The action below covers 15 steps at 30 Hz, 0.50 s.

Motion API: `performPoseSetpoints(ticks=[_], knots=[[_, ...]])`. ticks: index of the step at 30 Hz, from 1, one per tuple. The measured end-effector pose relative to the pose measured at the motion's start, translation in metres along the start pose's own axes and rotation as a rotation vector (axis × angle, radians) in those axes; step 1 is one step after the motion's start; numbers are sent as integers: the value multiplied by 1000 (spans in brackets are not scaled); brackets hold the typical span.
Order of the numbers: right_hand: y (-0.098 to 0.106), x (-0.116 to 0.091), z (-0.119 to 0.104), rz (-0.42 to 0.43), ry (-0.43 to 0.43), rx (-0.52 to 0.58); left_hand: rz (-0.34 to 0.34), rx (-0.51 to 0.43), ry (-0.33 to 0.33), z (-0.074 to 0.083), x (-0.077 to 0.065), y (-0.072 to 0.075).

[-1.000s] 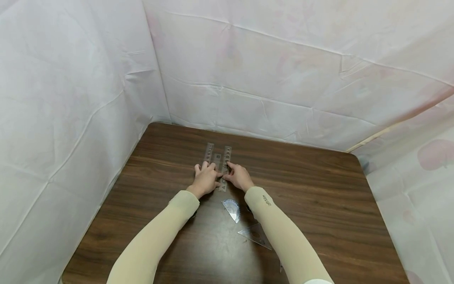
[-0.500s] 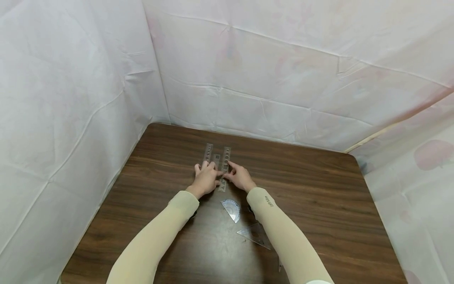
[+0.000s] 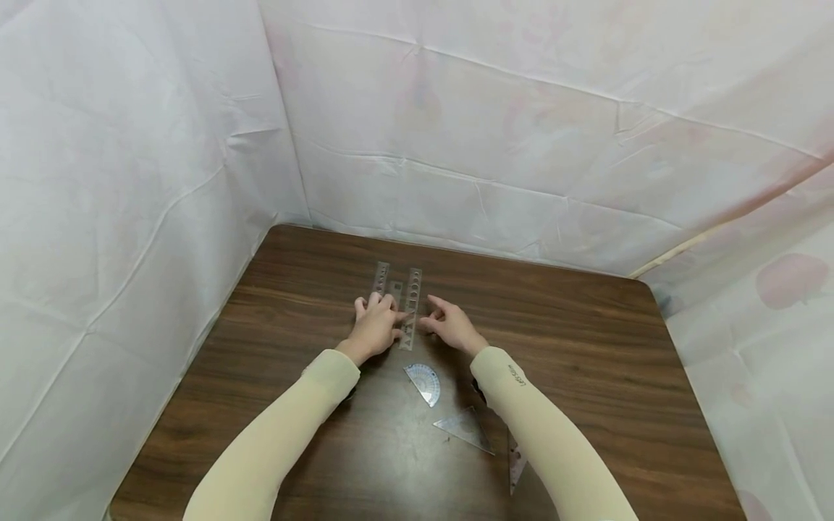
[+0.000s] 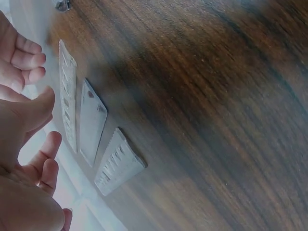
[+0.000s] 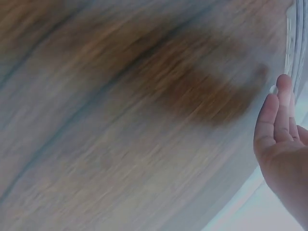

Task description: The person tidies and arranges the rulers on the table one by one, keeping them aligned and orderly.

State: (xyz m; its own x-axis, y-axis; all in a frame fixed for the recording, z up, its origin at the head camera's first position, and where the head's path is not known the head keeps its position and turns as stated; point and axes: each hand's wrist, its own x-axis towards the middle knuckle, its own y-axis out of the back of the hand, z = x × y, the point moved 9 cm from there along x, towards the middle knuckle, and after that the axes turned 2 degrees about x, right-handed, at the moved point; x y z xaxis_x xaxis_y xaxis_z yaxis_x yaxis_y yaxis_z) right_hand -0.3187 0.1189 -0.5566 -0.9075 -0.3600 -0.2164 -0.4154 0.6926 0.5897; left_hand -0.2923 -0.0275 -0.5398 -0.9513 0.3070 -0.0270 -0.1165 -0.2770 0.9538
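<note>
Three clear rulers lie side by side on the brown wooden table (image 3: 313, 289): a left ruler (image 3: 381, 273) with cut-out holes, a shorter middle ruler (image 3: 396, 288) and a right ruler (image 3: 415, 284) with cut-out shapes. My left hand (image 3: 374, 327) rests over the near ends of the left and middle rulers, fingers spread, its index finger reaching across the right ruler. Just right of that ruler is my right hand (image 3: 452, 329), apart from it and holding nothing, thumb and index finger extended. In the right wrist view, the right hand's fingers (image 5: 268, 115) are loosely extended.
Nearer the body lie a clear protractor (image 3: 425, 383) and a clear set square (image 3: 466, 430). Another set square (image 3: 516, 463) is partly hidden by the right sleeve (image 3: 547, 434). White patterned cloth (image 3: 456, 145) hangs behind the table and along its sides.
My right hand has let go of the right ruler and moved a little to the right. The left hand stays over the rulers. More of the set square by the right sleeve shows.
</note>
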Motion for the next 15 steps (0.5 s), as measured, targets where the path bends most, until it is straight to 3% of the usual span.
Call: performPoseSetpoints(ticks=[15], knots=[[47,-42,11,86,25,-29,43,-40,-85,8,-13,3]])
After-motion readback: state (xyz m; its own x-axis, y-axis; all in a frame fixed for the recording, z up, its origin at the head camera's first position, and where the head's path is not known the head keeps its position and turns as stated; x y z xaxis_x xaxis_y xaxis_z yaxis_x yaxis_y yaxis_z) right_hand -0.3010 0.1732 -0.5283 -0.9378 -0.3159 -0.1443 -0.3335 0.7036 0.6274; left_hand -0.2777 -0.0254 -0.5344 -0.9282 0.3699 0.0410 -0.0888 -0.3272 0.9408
